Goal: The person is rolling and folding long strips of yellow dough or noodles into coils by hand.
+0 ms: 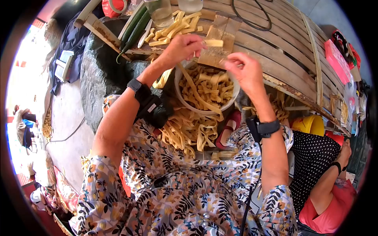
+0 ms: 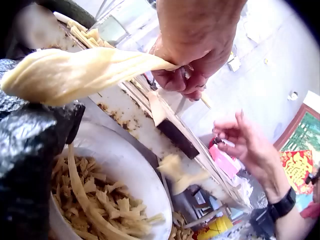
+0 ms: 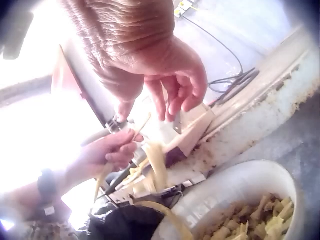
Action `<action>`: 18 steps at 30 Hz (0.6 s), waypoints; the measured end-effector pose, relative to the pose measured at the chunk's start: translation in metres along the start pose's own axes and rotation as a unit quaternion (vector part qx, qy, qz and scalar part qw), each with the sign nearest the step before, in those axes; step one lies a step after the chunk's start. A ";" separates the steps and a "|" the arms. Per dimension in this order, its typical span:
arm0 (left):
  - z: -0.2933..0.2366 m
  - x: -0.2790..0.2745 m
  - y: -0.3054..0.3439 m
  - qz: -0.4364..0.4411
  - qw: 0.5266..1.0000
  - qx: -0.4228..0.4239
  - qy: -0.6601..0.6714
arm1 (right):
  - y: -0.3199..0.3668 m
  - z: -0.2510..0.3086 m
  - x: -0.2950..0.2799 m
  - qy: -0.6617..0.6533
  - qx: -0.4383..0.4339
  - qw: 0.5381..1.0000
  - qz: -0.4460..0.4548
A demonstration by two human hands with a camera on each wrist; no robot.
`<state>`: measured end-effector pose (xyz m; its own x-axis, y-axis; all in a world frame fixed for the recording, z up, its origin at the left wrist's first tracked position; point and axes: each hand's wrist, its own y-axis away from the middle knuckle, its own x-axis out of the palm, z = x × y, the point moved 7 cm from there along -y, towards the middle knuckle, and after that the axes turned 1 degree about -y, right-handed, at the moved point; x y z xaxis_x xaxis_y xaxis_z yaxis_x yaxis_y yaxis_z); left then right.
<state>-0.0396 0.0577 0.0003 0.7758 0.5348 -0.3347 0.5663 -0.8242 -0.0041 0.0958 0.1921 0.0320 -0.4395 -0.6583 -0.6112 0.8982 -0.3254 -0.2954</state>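
Bright daylight, head view overexposed at left, edges curved

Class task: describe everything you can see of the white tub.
The tub is round, open-topped and whitish, its smooth wall looking like plastic. It stands roughly upright beside the slatted table. Many pale yellow pieces lie in it, and a long strip crosses them and hangs over its rim. No view shows its base.

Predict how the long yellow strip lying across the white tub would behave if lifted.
Probably floppy: the strip droops in a curve over the tub. Likely light for its length, since it looks thin and narrow. It might drag others along, as it lies on heaped pieces.
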 end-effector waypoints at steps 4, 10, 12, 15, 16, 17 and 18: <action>-0.027 0.029 0.035 -0.022 0.973 0.157 -0.167 | 0.005 0.000 0.011 -0.168 0.022 0.985 -0.027; -0.044 0.054 0.050 -0.002 0.963 0.165 -0.213 | 0.015 -0.026 0.035 -0.125 0.205 0.963 0.124; -0.032 0.049 0.051 0.053 0.968 0.121 -0.212 | 0.015 -0.038 0.029 -0.132 0.180 0.967 0.125; -0.017 0.035 0.047 0.129 0.984 0.058 -0.112 | 0.034 -0.029 0.052 -0.211 0.197 0.907 0.306; -0.018 0.029 0.045 0.138 0.985 0.062 -0.081 | 0.046 -0.012 0.062 -0.255 0.208 0.863 0.383; -0.020 0.025 0.043 0.146 0.986 0.065 -0.049 | 0.053 0.012 0.065 -0.307 0.192 0.836 0.412; -0.019 0.022 0.042 0.156 0.987 0.045 -0.009 | 0.053 0.031 0.062 -0.375 0.187 0.811 0.408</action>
<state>0.0067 0.0389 0.0107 0.9028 0.2496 -0.3501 0.2730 -0.9618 0.0185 0.1164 0.1134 0.0011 0.2968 -0.9399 0.1690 0.8887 0.3366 0.3113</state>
